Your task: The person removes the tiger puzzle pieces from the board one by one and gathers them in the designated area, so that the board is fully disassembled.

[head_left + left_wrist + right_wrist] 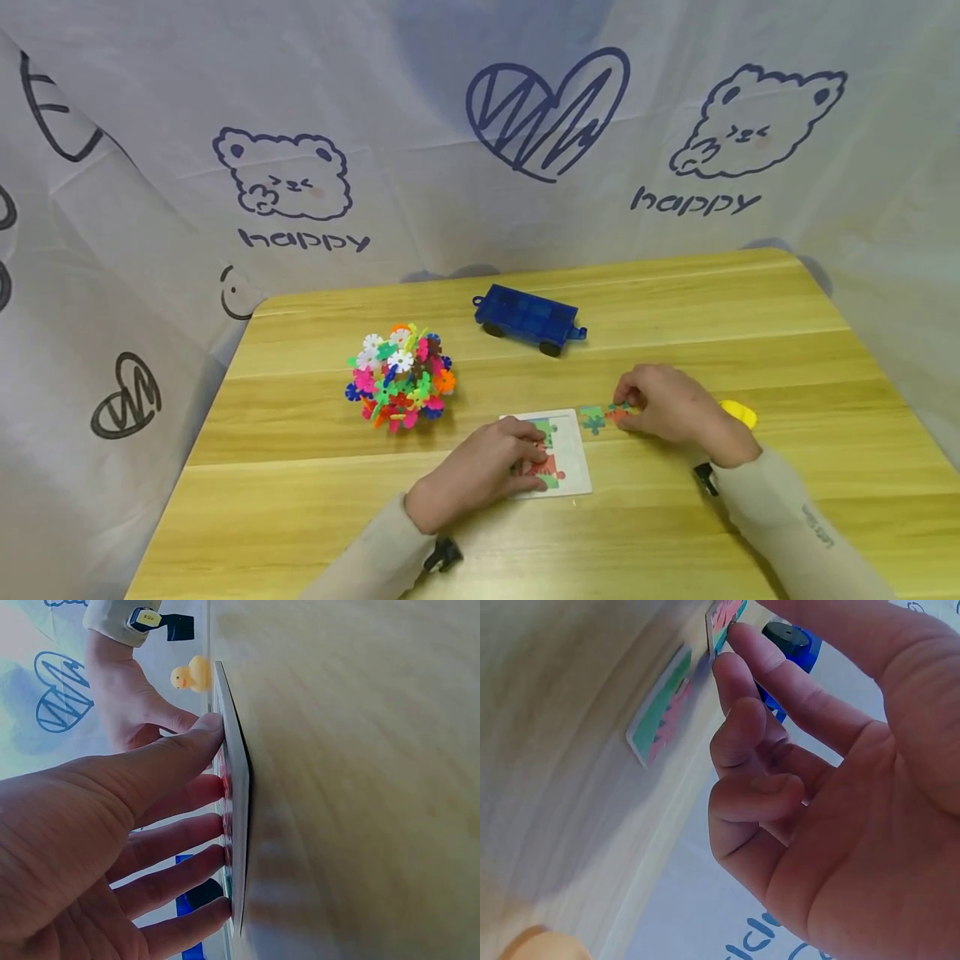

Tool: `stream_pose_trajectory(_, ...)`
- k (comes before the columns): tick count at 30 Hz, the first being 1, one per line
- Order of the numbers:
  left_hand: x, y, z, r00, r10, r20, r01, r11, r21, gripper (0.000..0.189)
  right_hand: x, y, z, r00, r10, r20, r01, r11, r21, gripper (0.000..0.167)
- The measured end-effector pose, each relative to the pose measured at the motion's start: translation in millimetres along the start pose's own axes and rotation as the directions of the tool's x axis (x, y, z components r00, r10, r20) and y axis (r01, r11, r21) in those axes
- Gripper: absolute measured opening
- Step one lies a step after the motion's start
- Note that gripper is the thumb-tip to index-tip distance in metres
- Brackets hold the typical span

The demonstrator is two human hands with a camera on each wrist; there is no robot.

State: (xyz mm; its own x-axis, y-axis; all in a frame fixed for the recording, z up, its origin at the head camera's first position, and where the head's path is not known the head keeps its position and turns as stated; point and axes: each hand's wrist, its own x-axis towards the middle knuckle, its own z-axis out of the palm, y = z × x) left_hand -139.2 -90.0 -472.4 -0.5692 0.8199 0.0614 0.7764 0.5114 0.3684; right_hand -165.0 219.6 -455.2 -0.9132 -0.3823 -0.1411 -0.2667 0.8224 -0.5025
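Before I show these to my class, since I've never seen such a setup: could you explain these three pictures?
There is no machine: these are a person's bare left hand and right hand. The wide picture comes from a camera worn on the head, looking forward and down. The two tilted-looking close-ups come from cameras on the left and right wrists. On the pale wood-grain table are a white rectangular puzzle board, a ball of multicoloured plastic flower shapes, a blue see-through plastic toy wagon and a yellow toy duck. The left hand rests its fingertips on the board; the right appears to pinch a small red-and-green jigsaw piece. A separate green-and-teal jigsaw piece lies between the hands.
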Motion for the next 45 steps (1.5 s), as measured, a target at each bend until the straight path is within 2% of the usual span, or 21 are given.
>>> stream_pose_trajectory(5, -0.9, 0.7, -0.4, 1.0, -0.004, 0.009, 0.004, 1.0, 0.007, 0.028, -4.2, 1, -4, 1.0, 0.018, 0.0, -0.018, 1.0, -0.004, 0.025)
stream_pose_trajectory(11, 0.4, 1.0, -1.6, 1.0, -0.01, 0.012, 0.01, 1.0, 0.014, 0.029, -13.2, 5, -13, 0.997, 0.081, -0.017, -0.083, 0.993, -0.086, 0.035)
stream_pose_trajectory(18, -0.1, 0.0, -0.3, 1.0, -0.004, 0.008, 0.004, 1.0, 0.01, 0.028, -16.6, 10, -16, 0.994, 0.107, 0.014, -0.105, 0.989, -0.101, 0.034)
stream_pose_trajectory(23, -0.2, 0.3, 0.0, 1.0, -0.001, 0.005, 0.001, 1.0, -0.005, 0.027, -17.1, 11, -15, 0.996, 0.088, 0.013, -0.086, 0.992, -0.097, 0.034)
stream_pose_trajectory(29, -0.5, 0.4, -0.2, 1.0, -0.003, 0.001, 0.003, 1.0, -0.012, 0.028, -13.6, 8, -8, 0.999, -0.029, -0.028, 0.026, 0.997, -0.076, 0.029)
stream_pose_trajectory(32, -0.4, 0.5, -0.2, 1.0, -0.003, 0.0, 0.003, 1.0, -0.009, 0.028, -11.4, 5, -3, 0.998, -0.058, -0.038, 0.055, 0.996, -0.07, 0.023)
stream_pose_trajectory(38, -0.6, 0.2, 0.8, 1.0, 0.0, 0.002, 0.0, 1.0, -0.012, 0.027, -11.2, 2, 2, 0.999, -0.01, -0.044, 0.007, 0.998, -0.064, 0.02)
stream_pose_trajectory(45, -0.7, -0.1, 1.5, 1.0, -0.006, 0.01, 0.006, 1.0, 0.01, 0.028, -13.3, 2, 2, 0.998, 0.006, -0.061, -0.01, 0.998, -0.061, 0.022)
